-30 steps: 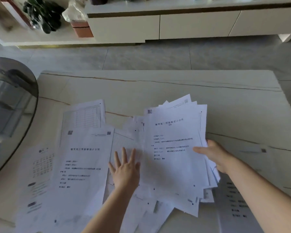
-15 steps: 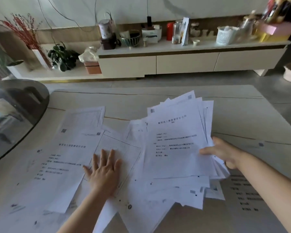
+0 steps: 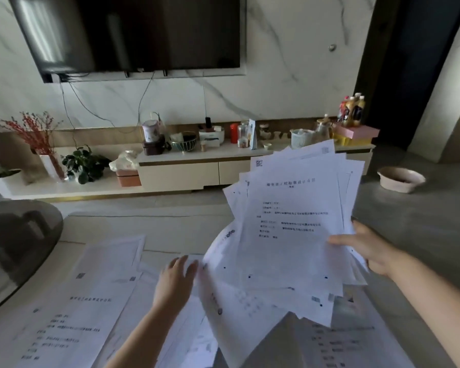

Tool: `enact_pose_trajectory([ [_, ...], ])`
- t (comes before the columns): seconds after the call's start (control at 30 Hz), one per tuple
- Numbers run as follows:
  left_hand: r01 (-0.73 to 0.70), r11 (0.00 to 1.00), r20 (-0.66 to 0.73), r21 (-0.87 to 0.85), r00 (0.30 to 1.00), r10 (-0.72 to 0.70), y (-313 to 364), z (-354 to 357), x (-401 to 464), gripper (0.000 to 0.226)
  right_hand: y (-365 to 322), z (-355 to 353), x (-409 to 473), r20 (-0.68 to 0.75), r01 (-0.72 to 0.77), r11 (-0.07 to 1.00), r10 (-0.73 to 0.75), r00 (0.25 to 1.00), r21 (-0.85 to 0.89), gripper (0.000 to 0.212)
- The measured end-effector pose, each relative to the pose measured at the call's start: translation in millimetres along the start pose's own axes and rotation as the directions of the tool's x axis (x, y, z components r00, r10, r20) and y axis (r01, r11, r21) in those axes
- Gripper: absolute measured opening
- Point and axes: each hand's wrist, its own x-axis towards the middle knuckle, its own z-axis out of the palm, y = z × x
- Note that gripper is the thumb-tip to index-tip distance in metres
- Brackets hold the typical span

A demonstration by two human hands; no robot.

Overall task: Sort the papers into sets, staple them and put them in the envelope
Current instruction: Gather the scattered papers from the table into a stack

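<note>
Two fingers (image 3: 340, 241) pinching papers (image 3: 290, 235)

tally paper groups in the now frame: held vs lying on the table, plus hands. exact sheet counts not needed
Fanned bundle gripped by the right hand: 1
Spread of loose sheets on the table: 1, under the left hand
Hands: 2
Total: 4

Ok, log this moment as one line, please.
stage: sorting | right hand: grips fanned stack, lifted | left hand: flat on loose sheets | table | stapler, envelope: not seen
</note>
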Motion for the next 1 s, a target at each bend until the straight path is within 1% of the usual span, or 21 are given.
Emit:
enact_pose_trajectory([
  [0.03,-0.003,0.984,0.002,-0.177,1.000,0.003,21,-3,-4,0.041,-1,-1,-2,-0.011,0.017,1.000,-0.017,1.000,0.020,0.038],
  [0.07,0.026,0.932,0.035,-0.363,0.999,-0.014,41,-7,-9,0.038,-2,-2,-4,-0.014,0.031,0.999,-0.030,0.999,0.039,0.038],
  [0.1,0.067,0.849,0.073,-0.524,0.997,-0.034,56,-11,-14,0.038,-2,-2,-6,-0.017,0.040,0.998,-0.039,0.999,0.056,0.037],
  [0.13,0.100,0.776,0.101,-0.622,0.994,-0.047,68,-15,-16,0.040,-3,-3,-7,-0.020,0.046,0.997,-0.045,0.999,0.068,0.037],
  [0.17,0.101,0.737,0.103,-0.668,0.994,-0.043,76,-18,-17,0.040,-2,-5,-8,-0.025,0.053,0.996,-0.051,0.998,0.075,0.036],
  [0.2,0.075,0.718,0.085,-0.691,0.996,-0.023,82,-22,-17,0.032,-2,-7,-9,-0.032,0.060,0.995,-0.057,0.998,0.080,0.035],
  [0.23,0.046,0.707,0.061,-0.706,0.998,-0.005,87,-26,-16,0.025,-2,-9,-10,-0.034,0.064,0.994,-0.062,0.998,0.084,0.034],
  [0.3,0.030,0.702,0.049,-0.711,0.999,0.007,91,-37,-11,0.026,-3,-12,-12,-0.029,0.072,0.993,-0.070,0.997,0.091,0.028],
  [0.33,0.029,0.727,0.066,-0.686,0.998,0.022,92,-42,-8,0.026,-4,-13,-13,-0.018,0.075,0.993,-0.074,0.997,0.093,0.027],
  [0.37,0.012,0.779,0.088,-0.627,0.995,0.056,92,-48,-5,0.021,-4,-14,-14,-0.004,0.079,0.992,-0.079,0.997,0.096,0.026],
  [0.4,-0.020,0.843,0.112,-0.537,0.989,0.095,92,-53,-3,0.015,-4,-14,-14,0.008,0.082,0.992,-0.083,0.997,0.100,0.026],
  [0.43,-0.061,0.894,0.128,-0.444,0.983,0.131,91,-58,-1,0.012,-4,-15,-15,0.014,0.085,0.991,-0.087,0.996,0.101,0.025],
  [0.47,-0.092,0.927,0.135,-0.363,0.979,0.150,90,-62,0,0.018,-3,-15,-16,0.018,0.089,0.991,-0.091,0.996,0.102,0.025],
  [0.57,-0.115,0.970,0.072,-0.212,0.989,0.133,84,-79,1,0.030,-1,-15,-19,0.002,0.077,0.990,-0.078,0.997,0.115,0.024],
  [0.63,-0.070,0.982,-0.002,-0.174,0.998,0.070,70,-92,2,0.031,0,-18,-23,-0.041,0.086,0.985,-0.081,0.996,0.149,0.023],
  [0.73,0.050,0.969,-0.172,-0.244,0.981,-0.094,40,-113,-8,0.028,0,-32,-30,-0.112,0.102,0.976,-0.081,0.990,0.194,0.031],
  [0.77,0.065,0.956,-0.214,-0.287,0.968,-0.130,31,-118,-12,0.025,-2,-37,-34,-0.123,0.105,0.971,-0.080,0.989,0.214,0.033],
  [0.83,0.072,0.920,-0.251,-0.386,0.951,-0.179,20,-122,-22,0.015,-6,-40,-42,-0.125,0.103,0.961,-0.073,0.989,0.257,0.030],
  [0.9,0.072,0.883,-0.243,-0.463,0.948,-0.205,18,-116,-31,0.011,-11,-30,-52,-0.086,0.108,0.953,-0.086,0.993,0.284,0.023],
  [0.93,0.074,0.859,-0.216,-0.507,0.954,-0.210,21,-110,-37,0.010,-13,-21,-58,-0.046,0.102,0.949,-0.093,0.995,0.299,0.020],
  [1.0,0.085,0.765,-0.137,-0.638,0.966,-0.221,31,-96,-49,0.011,-12,3,-60,0.043,0.062,0.944,-0.080,0.996,0.323,0.020],
])
